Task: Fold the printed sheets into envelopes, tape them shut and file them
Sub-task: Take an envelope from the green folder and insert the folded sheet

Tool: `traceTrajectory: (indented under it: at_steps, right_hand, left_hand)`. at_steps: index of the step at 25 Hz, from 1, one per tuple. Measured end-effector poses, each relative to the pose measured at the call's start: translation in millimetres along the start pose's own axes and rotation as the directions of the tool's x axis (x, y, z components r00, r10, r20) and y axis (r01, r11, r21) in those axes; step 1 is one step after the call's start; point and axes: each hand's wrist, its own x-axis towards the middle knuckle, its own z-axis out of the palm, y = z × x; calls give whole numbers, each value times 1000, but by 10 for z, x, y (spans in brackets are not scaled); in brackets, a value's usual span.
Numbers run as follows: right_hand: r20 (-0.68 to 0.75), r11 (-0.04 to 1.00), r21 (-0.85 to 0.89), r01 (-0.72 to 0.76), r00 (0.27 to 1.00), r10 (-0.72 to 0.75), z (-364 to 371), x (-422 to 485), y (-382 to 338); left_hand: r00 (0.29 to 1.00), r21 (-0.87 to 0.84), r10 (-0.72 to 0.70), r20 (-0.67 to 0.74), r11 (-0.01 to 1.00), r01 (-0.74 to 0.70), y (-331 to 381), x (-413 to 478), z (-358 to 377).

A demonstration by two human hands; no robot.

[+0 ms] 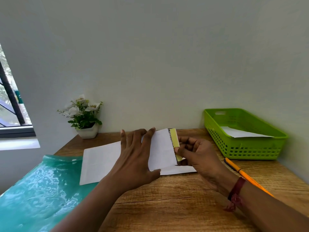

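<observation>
A white printed sheet [100,158] lies on the wooden desk, partly folded over on its right side. My left hand [135,156] presses flat on the folded flap, fingers spread. At the flap's right edge my right hand [195,154] pinches a narrow yellow-green strip with dark print [174,139]. A green plastic basket [250,148] stands at the back right with a white sheet [240,133] inside it.
An orange pen [242,174] lies on the desk to the right of my right hand. A glossy teal folder [41,190] covers the desk's left part. A small white pot of flowers [85,118] stands at the back by the wall. A window is at far left.
</observation>
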Motion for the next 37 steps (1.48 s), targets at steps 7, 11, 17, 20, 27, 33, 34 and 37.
traceTrajectory:
  at_steps: [7,11,17,20,27,33,34,37]
  right_hand:
    - [84,999,-37,-38,996,41,-25,-4,-62]
    - [94,996,-88,13,996,-5,-9,-40,-112]
    - [17,985,-168,25,1000,-23,41,-73,-116]
    - [-71,955,-293,53,994,-77,32,-52,-72]
    - [-129,966,-239,-100,989,70,-112,38,17]
    - [-183,965,-204,-165,975,128,-237,113,-32]
    - [-199,965,-189,-181,969,143,-268,121,-43]
    - [-232,958,-154,-243,951,204,-330,136,-50]
  left_hand:
    - [997,17,52,-62,999,-51,8,13,-61]
    - [994,32,72,-81,997,-69,61,10,-87]
    - [987,52,106,-117,994,-101,131,12,-73]
    - [988,88,97,-121,992,-87,139,10,-61]
    - [994,166,89,-61,983,-78,49,12,-39]
    - [998,172,6,65,985,-18,-193,34,-32]
    - [997,169,-2,80,986,-12,-235,37,-33]
    - [995,153,-14,97,988,-1,-386,49,-83]
